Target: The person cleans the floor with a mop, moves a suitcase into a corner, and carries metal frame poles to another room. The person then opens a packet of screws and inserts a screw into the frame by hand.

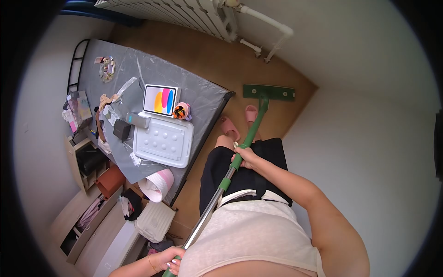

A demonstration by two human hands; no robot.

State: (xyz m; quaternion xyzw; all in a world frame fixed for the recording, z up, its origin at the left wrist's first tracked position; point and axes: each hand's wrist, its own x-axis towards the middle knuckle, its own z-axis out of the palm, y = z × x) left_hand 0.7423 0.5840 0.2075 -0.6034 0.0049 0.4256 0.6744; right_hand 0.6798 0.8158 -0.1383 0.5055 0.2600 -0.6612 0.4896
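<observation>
A flat mop (251,132) with a green and metal pole runs diagonally across my body. Its wide green head (270,92) lies on the brown floor near the corner, just ahead of my pink slippers (229,129). My right hand (244,157) is wrapped around the green upper section of the pole, in front of my dark shorts. Lower in the view, my left hand (168,259) grips the pole's other end beside my waist. The mop head's underside is hidden.
To the left stands a bed frame covered in grey plastic (194,83), holding a tablet box (160,99), a white storage bin (164,141), a mug (182,111) and a pink-white basket (157,184). A radiator (184,16) and pipes (265,21) line the far wall; a pale suitcase (156,220) stands lower left.
</observation>
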